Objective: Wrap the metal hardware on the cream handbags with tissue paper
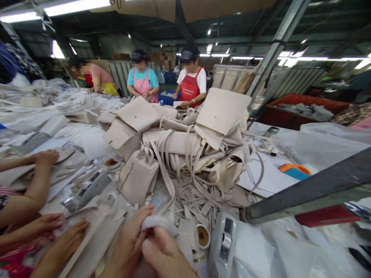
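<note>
At the bottom centre, my left hand point(129, 237) and my right hand point(162, 247) are close together, fingers closed on a white wrapped strap point(160, 223). It arches over my fingertips and looks soft; its lower part is hidden by my hands. Just beyond lies a beige backpack point(138, 175) with a side zip and a top handle, leaning on a heap of similar beige bags. Scattered strips of beige material point(199, 200) lie to its right. Near my right hand stands a small round pot point(203, 236) with brown contents, beside a grey dispenser-like device point(223, 243).
A co-worker's hands point(69, 239) work on beige material at left, with another person's arm point(37, 177) beyond. Two people in aprons point(189, 87) stand across the table. A dark metal bar point(307, 185) slants in from the right. An orange-and-blue tape roll point(295, 171) lies behind it.
</note>
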Available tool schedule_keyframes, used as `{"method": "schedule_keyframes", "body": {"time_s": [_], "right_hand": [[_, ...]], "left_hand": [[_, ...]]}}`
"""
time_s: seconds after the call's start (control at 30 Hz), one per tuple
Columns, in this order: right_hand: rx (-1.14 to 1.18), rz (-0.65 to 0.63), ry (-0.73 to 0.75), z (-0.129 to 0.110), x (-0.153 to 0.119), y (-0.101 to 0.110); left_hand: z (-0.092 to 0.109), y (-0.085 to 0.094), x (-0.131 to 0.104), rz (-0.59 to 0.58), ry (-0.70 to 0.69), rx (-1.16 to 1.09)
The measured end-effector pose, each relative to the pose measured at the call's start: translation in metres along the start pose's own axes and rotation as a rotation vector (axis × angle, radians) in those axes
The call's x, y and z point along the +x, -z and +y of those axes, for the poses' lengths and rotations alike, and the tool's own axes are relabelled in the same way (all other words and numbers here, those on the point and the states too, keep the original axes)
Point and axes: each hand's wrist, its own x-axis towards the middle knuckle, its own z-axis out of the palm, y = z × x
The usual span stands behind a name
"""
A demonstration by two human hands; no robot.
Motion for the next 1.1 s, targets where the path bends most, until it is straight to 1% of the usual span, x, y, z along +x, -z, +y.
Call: {"method": "schedule_keyframes", "body": {"time_s": [0.07,0.1,0.13,0.17,0.2,0.23,0.27,0.3,0.37,0.43,0.47,0.53,0.6,0.7,0.83,0.93,1.0,1.03,1.07,1.1], "right_hand": [[-0.114,-0.152,-0.267,-0.027,-0.014,0.022],[-0.213,-0.180,-0.366,-0.042,-0.017,0.037],[-0.347,-0.170,-0.408,-0.057,-0.016,0.055],[-0.492,-0.080,-0.360,-0.069,-0.012,0.076],[-0.670,0.055,-0.281,-0.078,-0.004,0.098],[-0.914,0.224,-0.210,-0.083,0.007,0.120],[-1.181,0.360,-0.194,-0.083,0.018,0.142],[-1.287,0.421,-0.222,-0.079,0.030,0.163],[-1.454,0.486,-0.290,-0.062,0.048,0.196],[-1.564,0.509,-0.364,-0.041,0.059,0.215],[-1.624,0.517,-0.392,-0.031,0.061,0.220],[-1.722,0.516,-0.429,-0.018,0.063,0.223],[-1.796,0.499,-0.435,-0.016,0.063,0.222],[-1.869,0.478,-0.400,-0.032,0.061,0.222],[-1.869,0.477,-0.270,-0.071,0.052,0.225],[-1.787,0.474,-0.135,-0.103,0.040,0.222],[-1.715,0.465,-0.038,-0.122,0.029,0.213],[-1.603,0.459,0.035,-0.131,0.023,0.206],[-1.417,0.453,0.121,-0.139,0.016,0.196],[-1.165,0.441,0.204,-0.145,0.010,0.183]], "left_hand": [[-0.005,0.002,0.000,0.054,0.071,0.030],[-0.005,0.003,0.002,0.045,0.112,0.035],[-0.002,0.003,0.006,0.026,0.148,0.040],[0.001,0.003,0.011,0.016,0.168,0.049],[0.004,0.003,0.017,0.016,0.175,0.066],[0.007,0.001,0.024,0.029,0.174,0.088],[0.008,0.000,0.032,0.048,0.171,0.112],[0.009,-0.002,0.040,0.066,0.168,0.132],[0.008,-0.004,0.053,0.074,0.161,0.149],[0.006,-0.004,0.062,0.049,0.152,0.141],[0.005,-0.004,0.065,0.035,0.147,0.131],[0.003,-0.003,0.068,0.028,0.137,0.106],[0.002,-0.002,0.067,0.057,0.122,0.084],[0.001,-0.002,0.065,0.090,0.060,0.070],[0.002,-0.002,0.061,0.118,-0.039,0.083],[0.000,-0.001,0.059,0.134,-0.098,0.067],[-0.003,-0.001,0.059,0.143,-0.120,0.034],[-0.004,-0.002,0.060,0.147,-0.123,0.018],[-0.005,-0.003,0.060,0.155,-0.121,0.002],[-0.005,-0.004,0.061,0.160,-0.111,-0.015]]}}
